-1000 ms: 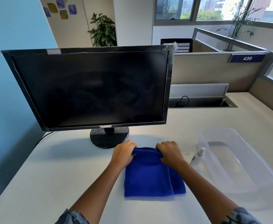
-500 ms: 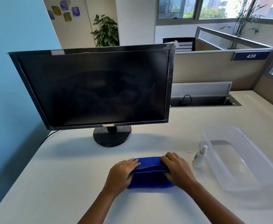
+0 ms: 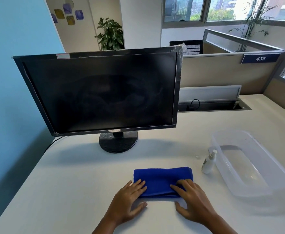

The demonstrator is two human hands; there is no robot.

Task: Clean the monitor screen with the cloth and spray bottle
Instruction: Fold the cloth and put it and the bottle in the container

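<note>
— Question for us: what changed?
— Half a second ago we gripped the folded blue microfibre cloth point(image 3: 163, 178); now our left hand point(image 3: 128, 201) and right hand point(image 3: 194, 201) rest flat, fingers straight, on its near edge. It lies on the white bench point(image 3: 71, 191) before the black flat-screen monitor point(image 3: 101, 92).
— And the small white spray bottle point(image 3: 208, 162)?
— Upright, just right of the cloth.

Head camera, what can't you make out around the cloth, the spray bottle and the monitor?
All in the head view.
Blue cloth: near corners covered by the left hand and right hand.
Spray bottle: label print too small.
Monitor: dark screen, dirt indistinguishable from reflections.
Clear tub: whether it holds water, too transparent.
</note>
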